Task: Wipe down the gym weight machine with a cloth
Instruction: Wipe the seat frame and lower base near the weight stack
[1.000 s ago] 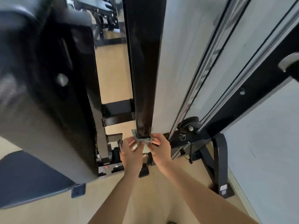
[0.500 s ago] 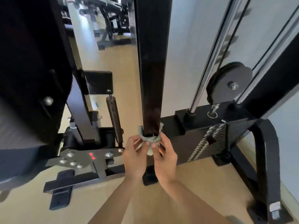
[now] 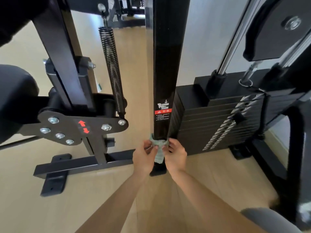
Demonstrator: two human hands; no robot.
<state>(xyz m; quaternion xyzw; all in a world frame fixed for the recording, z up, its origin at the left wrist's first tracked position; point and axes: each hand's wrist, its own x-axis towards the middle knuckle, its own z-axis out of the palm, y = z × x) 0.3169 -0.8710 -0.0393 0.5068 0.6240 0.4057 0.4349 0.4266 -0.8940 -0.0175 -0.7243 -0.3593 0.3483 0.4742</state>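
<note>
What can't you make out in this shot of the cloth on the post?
Head view only:
- Far side of the post: the post itself hides whether the cloth wraps fully round.
- Top of it: cut off by the upper edge.
- Small print on warning label: too small to read.
- Fingertips of left hand and right hand: partly hidden by the cloth they pinch.
- Bottom right, grey shape: blurred, cut off.
</note>
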